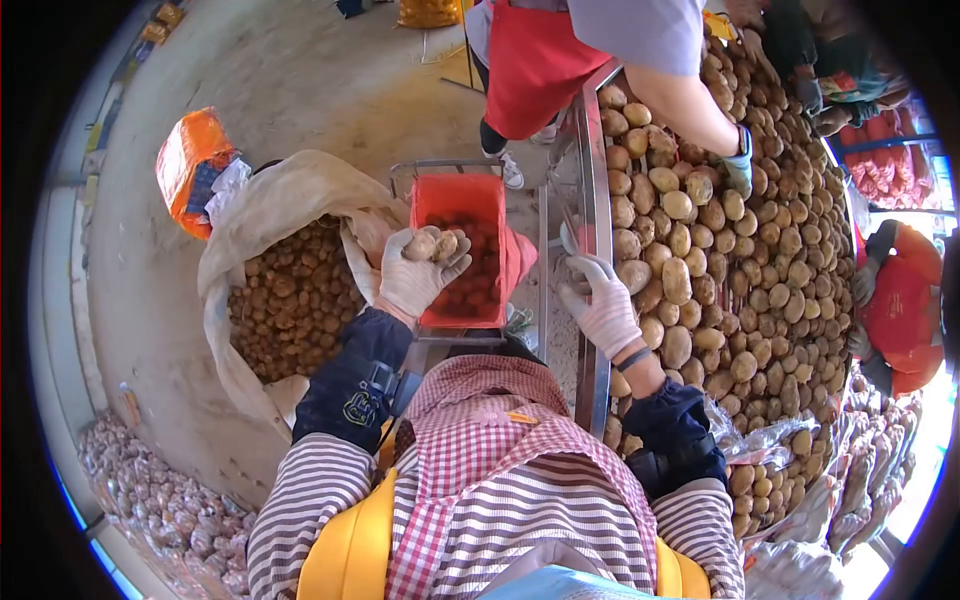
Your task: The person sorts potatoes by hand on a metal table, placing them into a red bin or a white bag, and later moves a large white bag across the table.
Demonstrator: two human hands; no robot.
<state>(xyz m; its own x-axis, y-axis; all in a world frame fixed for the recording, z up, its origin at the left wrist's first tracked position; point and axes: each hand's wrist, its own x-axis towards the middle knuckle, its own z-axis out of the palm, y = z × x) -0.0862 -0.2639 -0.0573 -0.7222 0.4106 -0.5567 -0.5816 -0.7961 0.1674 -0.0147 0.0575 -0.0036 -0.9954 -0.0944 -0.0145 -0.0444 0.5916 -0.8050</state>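
Two or so potatoes (432, 245) rest in my left hand (410, 280), which is gloved, palm up, with the fingers curled about them. This hand is over the near left edge of a red-lined basket (461, 187) with potatoes (470, 265) inside. My gloved right hand (606, 312) is at the metal edge (597, 200) of the sorting table, its fingers curled and pinched together. A thin grey, blade-like piece (569, 236) shows just beyond those fingertips; I cannot tell whether they grip it. Loose potatoes (677, 282) cover the table to the right of that hand.
On the left stands a large pale sack (225, 265) full of small potatoes (295, 300). Across the table corner, a person in a red apron (535, 70) reaches a gloved hand (739, 172) into the potatoes. Another person in red (900, 310) works at the far right. Filled bags (165, 495) line the lower left.
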